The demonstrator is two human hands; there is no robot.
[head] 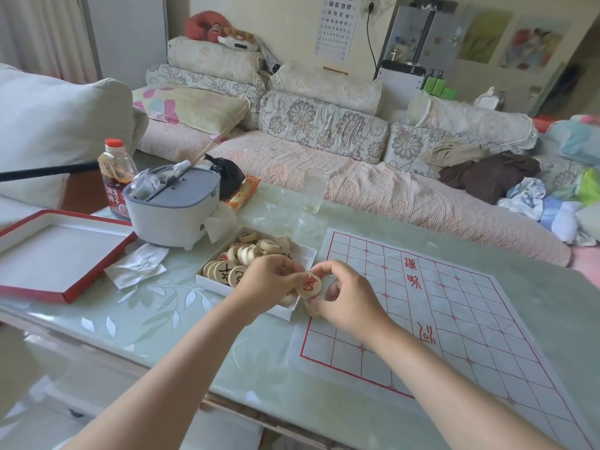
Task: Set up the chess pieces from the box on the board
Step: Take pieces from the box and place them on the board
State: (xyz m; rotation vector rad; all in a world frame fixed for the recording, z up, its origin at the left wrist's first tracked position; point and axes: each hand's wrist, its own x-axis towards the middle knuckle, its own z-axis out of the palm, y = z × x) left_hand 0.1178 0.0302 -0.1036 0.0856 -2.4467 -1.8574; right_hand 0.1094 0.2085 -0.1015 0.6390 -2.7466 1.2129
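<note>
Head view: the left hand [271, 282] has a narrow grip, its fingertips pinching the left edge of a red-marked piece [309, 285]. The piece is held tilted, face toward the camera, over the near right corner of the box. The right hand [349, 298] meets it from the right, its grip curled close round a pale piece [331, 289] that is mostly hidden. Whether its thumb also touches the red-marked piece I cannot tell. Both forearms are bare and reach in from the near edge of the desk [181, 319], converging between box and board. The white box [211, 283] lies open just beside the board's left edge. It holds a heap of round wooden pieces [242, 259], some flat, some on edge. The board [454, 319], a red-lined sheet, lies flat on the right of the desk. A red-rimmed lid [48, 254] lies upturned at the far left.
</note>
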